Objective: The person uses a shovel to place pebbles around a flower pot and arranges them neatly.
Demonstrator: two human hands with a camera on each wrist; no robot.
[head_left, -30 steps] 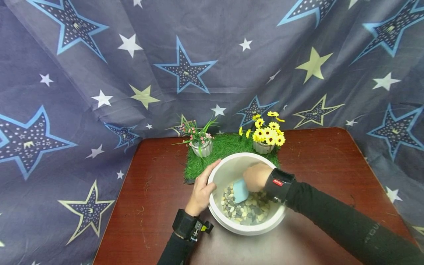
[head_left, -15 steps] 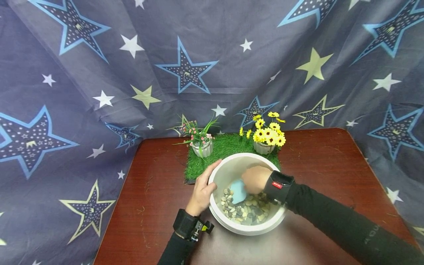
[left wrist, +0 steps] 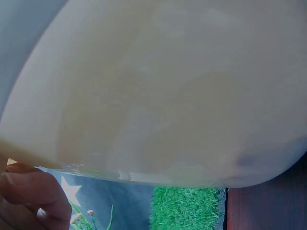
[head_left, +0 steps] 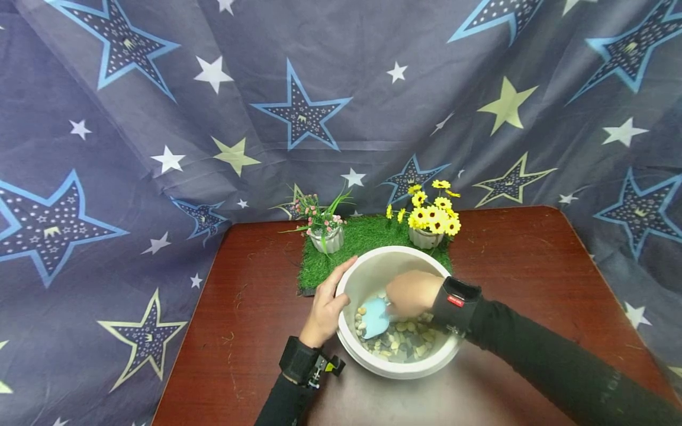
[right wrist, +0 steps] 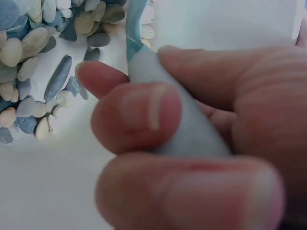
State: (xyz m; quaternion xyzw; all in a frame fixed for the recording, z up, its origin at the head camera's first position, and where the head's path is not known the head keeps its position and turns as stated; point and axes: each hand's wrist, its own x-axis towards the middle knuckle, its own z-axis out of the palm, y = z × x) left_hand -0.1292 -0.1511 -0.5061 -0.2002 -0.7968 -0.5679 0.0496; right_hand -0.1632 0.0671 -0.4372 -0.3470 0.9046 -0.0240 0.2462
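Note:
A white bucket point(head_left: 398, 371) stands tilted slightly toward me, with grey and cream pebbles point(head_left: 396, 343) on its bottom. At its left side my left hand point(head_left: 324, 312) grips the rim, thumb over the edge. The bucket's pale wall point(left wrist: 158, 96) fills most of the left wrist view, where curled fingers point(left wrist: 36, 194) show at the lower left. Inside the bucket, my right hand point(head_left: 412, 294) holds a small light-blue shovel point(head_left: 376, 319), its blade over the pebbles at the left. The right wrist view shows fingers wrapped round its grey handle point(right wrist: 196, 129); the blade is mostly out of that view.
Behind the bucket lies a green turf mat point(head_left: 359, 236). A pot of pink flowers point(head_left: 327, 239) stands on its left part, a pot of yellow flowers point(head_left: 425, 236) on its right. All rest on a reddish-brown table point(head_left: 256, 284) before a star-patterned curtain point(head_left: 341, 130).
The shovel has moved left across the pebbles, and its blade has turned more to the left. My right hand has shifted slightly with it. The left hand keeps its hold on the rim.

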